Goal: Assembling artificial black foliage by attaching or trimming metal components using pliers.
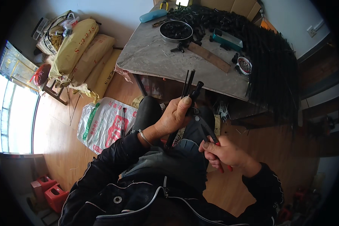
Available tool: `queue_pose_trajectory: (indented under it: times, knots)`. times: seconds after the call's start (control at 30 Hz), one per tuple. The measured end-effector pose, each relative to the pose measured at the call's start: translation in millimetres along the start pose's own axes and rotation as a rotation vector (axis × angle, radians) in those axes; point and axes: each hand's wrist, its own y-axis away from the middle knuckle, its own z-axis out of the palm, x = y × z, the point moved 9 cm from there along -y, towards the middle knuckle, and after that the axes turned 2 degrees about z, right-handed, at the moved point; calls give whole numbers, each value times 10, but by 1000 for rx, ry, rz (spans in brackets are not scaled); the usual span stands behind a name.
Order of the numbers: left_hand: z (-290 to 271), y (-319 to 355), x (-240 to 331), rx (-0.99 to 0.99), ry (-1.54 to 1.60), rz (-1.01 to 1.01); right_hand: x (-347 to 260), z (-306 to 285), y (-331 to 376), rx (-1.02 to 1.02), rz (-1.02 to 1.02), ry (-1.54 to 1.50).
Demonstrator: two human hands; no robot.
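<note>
Above my lap, my left hand [174, 116] is closed around a bundle of slim black rods [191, 78], held upright. A thicker black tube with a knobbed end [198, 88] leans out beside its thumb. My right hand [226, 151] grips a pair of pliers [208, 130] by its red handles. The dark head of the pliers points up and left, close below the fingers of my left hand. Whether its jaws touch the rods or the tube, I cannot tell, since my left hand partly hides that spot.
Ahead stands a grey table [139, 52] bearing a round tray [176, 31] of black parts, a teal box [228, 39], a wooden strip [209, 56] and a small tub [244, 66]. Long black rods [269, 75] hang over its right edge. Stuffed sacks [77, 47] pile up left; a printed bag [109, 122] lies below.
</note>
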Motion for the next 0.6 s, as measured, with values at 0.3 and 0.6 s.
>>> queue_pose_trajectory:
  times: [0.3, 0.6]
  knots:
    - [-107, 0, 55, 191, -115, 190, -189, -154, -81, 388, -179, 453]
    - [-177, -114, -124, 50, 231, 12, -723, -335, 375, 935, -550, 996]
